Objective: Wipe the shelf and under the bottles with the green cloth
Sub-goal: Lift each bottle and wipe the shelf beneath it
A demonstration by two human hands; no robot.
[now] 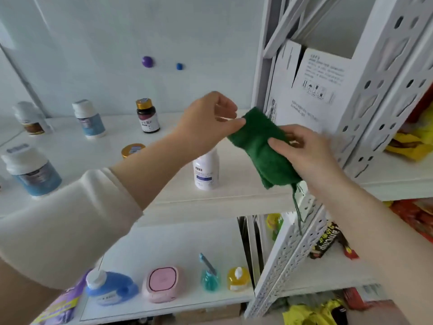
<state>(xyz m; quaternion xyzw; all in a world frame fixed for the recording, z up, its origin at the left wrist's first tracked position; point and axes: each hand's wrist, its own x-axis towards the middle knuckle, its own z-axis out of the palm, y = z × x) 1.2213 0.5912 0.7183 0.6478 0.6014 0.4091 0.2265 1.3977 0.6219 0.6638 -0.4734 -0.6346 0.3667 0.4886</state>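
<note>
Head view is showing both hands holding the cloth in the air over the right end of the shelf, clear of its surface. The left hand is pinching the cloth's top corner, and the right hand is gripping its middle, thumb on top. A thread is dangling past the front edge. A white bottle is standing under the left wrist, a dark bottle near the back edge.
</note>
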